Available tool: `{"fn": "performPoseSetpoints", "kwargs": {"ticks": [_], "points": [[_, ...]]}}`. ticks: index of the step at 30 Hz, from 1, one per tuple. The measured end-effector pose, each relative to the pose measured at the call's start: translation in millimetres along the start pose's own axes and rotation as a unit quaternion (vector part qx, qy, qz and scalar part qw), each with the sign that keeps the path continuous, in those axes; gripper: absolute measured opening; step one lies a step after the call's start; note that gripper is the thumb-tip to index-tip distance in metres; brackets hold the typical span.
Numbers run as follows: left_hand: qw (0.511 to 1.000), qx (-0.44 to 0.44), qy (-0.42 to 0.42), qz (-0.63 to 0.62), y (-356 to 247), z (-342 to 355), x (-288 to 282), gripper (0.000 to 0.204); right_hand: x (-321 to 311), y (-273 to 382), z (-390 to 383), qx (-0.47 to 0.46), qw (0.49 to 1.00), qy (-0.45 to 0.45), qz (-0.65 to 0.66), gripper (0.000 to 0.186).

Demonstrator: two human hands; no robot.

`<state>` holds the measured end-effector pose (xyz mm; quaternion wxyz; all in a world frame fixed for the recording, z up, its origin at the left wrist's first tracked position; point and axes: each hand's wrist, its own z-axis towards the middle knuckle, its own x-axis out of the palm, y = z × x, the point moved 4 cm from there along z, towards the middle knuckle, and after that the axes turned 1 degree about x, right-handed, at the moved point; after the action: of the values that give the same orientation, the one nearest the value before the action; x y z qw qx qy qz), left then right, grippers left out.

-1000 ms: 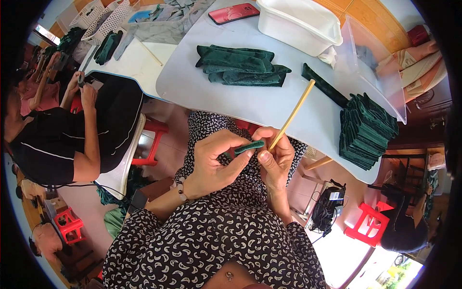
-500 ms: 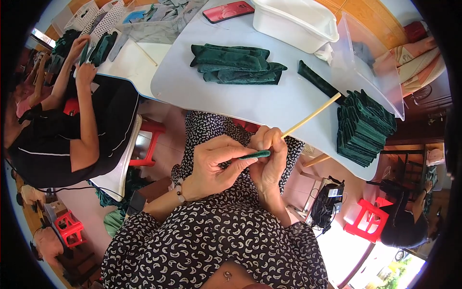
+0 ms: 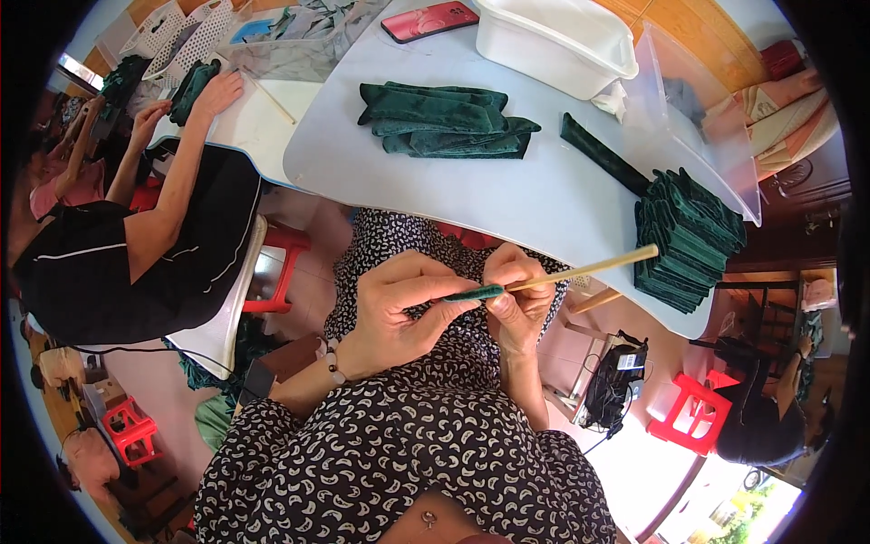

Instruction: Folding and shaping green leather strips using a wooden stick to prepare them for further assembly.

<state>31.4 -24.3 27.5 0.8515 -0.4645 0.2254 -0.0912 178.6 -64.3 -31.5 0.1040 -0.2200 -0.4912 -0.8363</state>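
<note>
My left hand (image 3: pixel 394 308) pinches a small folded piece of dark green velvet (image 3: pixel 473 294) between thumb and fingers, above my lap. Close against its right end, my right hand (image 3: pixel 521 295) grips a thin wooden stick (image 3: pixel 603 266). The stick's free end points right and slightly up; its other end is at the velvet, and I cannot tell whether it is inside. On the pale table (image 3: pixel 335 150) in front lie a loose pile of green velvet pieces (image 3: pixel 435 113), a single velvet strip (image 3: pixel 600 152) and a neat stack of velvet pieces (image 3: pixel 689 240) at the right.
A white plastic tub (image 3: pixel 553 50), a clear plastic bin (image 3: pixel 702 136) and a red phone (image 3: pixel 430 21) are at the table's far side. A co-worker (image 3: pixel 136 245) in black handles green velvet on the left. Red stools (image 3: pixel 693 412) stand on the floor.
The stick has swung down from a steep slant to nearly level, and my right hand has turned and shifted slightly right. The co-worker's hands have moved apart.
</note>
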Motion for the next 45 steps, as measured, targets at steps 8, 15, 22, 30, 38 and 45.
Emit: {"fn": "performPoseSetpoints", "kwargs": {"ticks": [8, 15, 22, 30, 38, 45], "points": [[0.999, -0.013, 0.034, -0.037, 4.4, -1.2, 3.1, 0.013, 7.4, -4.6, -0.3, 0.077, 0.990, -0.092, 0.074, 0.022], [0.941, -0.213, 0.014, -0.264, 19.7, -11.1, 10.6, 0.019, 4.6, -8.7, -0.3, 0.157, 0.972, -0.144, 0.096, 0.039], [0.976, -0.134, 0.021, -0.171, 13.1, -1.3, 5.5, 0.017, 2.7, -9.0, -9.0, 0.125, 0.988, -0.043, 0.082, 0.038], [0.999, 0.002, 0.002, -0.032, -0.2, 4.7, 0.0, 0.017, 1.6, -1.5, -2.1, 0.050, 0.998, -0.035, 0.010, 0.024], [0.998, 0.052, -0.011, 0.024, -4.1, 3.8, 0.7, 0.021, 0.8, -6.9, -4.3, 0.055, 0.995, -0.050, 0.071, 0.018], [0.999, 0.035, -0.009, 0.025, 0.6, 2.5, 3.1, 0.021, -2.9, -6.9, -3.1, 0.058, 0.995, -0.026, 0.080, 0.020]]}}
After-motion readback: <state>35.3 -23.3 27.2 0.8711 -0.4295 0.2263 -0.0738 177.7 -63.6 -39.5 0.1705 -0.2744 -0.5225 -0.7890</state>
